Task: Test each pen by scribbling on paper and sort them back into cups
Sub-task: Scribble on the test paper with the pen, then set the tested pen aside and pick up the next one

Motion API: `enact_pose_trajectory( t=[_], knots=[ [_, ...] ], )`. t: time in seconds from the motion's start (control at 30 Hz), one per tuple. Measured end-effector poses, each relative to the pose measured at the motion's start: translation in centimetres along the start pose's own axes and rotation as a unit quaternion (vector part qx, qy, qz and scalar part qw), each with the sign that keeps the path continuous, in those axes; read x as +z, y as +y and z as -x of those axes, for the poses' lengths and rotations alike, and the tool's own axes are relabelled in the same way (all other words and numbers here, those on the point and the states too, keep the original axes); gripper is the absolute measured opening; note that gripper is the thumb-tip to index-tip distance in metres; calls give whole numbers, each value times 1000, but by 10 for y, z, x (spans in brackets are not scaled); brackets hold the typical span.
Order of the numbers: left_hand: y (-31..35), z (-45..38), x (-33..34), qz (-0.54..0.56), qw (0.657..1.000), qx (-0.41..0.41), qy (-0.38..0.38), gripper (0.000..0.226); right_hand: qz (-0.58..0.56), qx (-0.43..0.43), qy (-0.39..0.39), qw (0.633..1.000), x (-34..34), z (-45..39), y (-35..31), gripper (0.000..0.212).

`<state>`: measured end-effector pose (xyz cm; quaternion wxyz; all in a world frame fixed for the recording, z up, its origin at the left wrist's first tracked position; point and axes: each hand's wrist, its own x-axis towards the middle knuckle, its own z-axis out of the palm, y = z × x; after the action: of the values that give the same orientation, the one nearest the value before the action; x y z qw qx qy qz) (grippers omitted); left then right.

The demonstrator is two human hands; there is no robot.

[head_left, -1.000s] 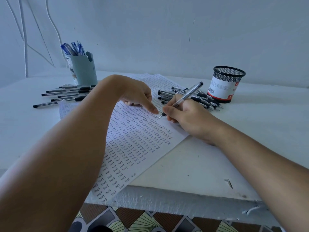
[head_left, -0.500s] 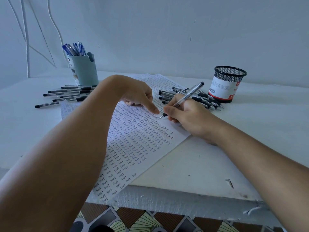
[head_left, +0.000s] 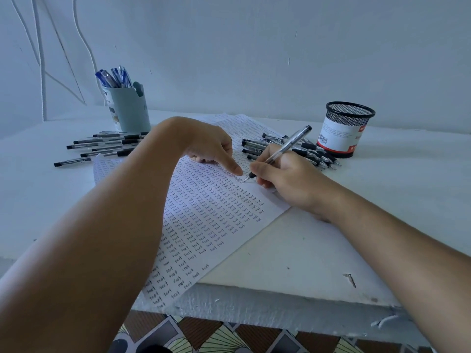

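— What sits around the work on the white bench [head_left: 331, 250]?

— At the back left, a pale grey-green cup [head_left: 131, 108] holds blue-capped pens [head_left: 113, 77]. In front of it a loose row of clear, black-capped pens [head_left: 102, 146] lies flat. At the back right stands a black wire-mesh cup with a white and red label [head_left: 344, 129], and between it and the hands lies a heap of black-gripped pens [head_left: 313, 151], partly hidden behind the right hand. Thin cables [head_left: 40, 59] hang on the wall at the left, and a patterned tile floor [head_left: 229, 337] shows under the bench edge.

— And the pen under test?

— A clear, silver-barrelled pen with a black tip section [head_left: 283, 149] slants up and to the right from a white sheet of paper covered with rows of small handwritten words [head_left: 211, 217]. Its point is down at the sheet, close beside the left forefinger. The sheet's near corner overhangs the bench edge.

— The hands?

— The right hand [head_left: 285, 177] rests its heel on the paper edge, its grip closed about the pen's lower barrel. The left hand [head_left: 211, 146] arches over the sheet, forefinger stretched down onto the paper, the other fingers curled under; it holds nothing. The left forearm crosses the sheet and covers much of its left part.
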<state>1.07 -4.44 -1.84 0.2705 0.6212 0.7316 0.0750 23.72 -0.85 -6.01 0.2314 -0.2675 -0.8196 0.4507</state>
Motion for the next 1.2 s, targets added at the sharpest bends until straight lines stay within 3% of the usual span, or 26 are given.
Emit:
enact_pose_trajectory(
  t=[0.17,0.3,0.4,0.53,0.6,0.73,0.9,1.03,1.2],
  knots=[
    [-1,-1,0,-1,1000,1,-1,59,-23,-2,37,999,0,1,-2,17],
    [-1,1,-1,-3,1000,-1,1,63,-84,-73,114,987,-8,-1,-9,11],
    [-1,2,-1,-5,1000,-2,0,67,-30,-102,130,986,-12,-5,-18,9],
    [-1,2,-1,-6,1000,1,3,61,59,-91,60,992,-16,-14,-21,34],
    [-2,3,-1,-8,1000,-2,9,66,118,-102,92,983,-16,-16,-21,34],
    [-1,4,-1,-7,1000,-11,10,74,267,-98,173,943,-13,-21,-13,29],
    [4,10,-2,11,1000,-15,4,54,458,-62,163,871,-2,-27,2,33],
    [4,17,-6,65,996,-27,51,47,534,-42,154,830,12,-33,0,29],
    [2,37,-26,9,985,-32,172,20,517,-99,137,839,31,-39,-24,42]
  ],
)
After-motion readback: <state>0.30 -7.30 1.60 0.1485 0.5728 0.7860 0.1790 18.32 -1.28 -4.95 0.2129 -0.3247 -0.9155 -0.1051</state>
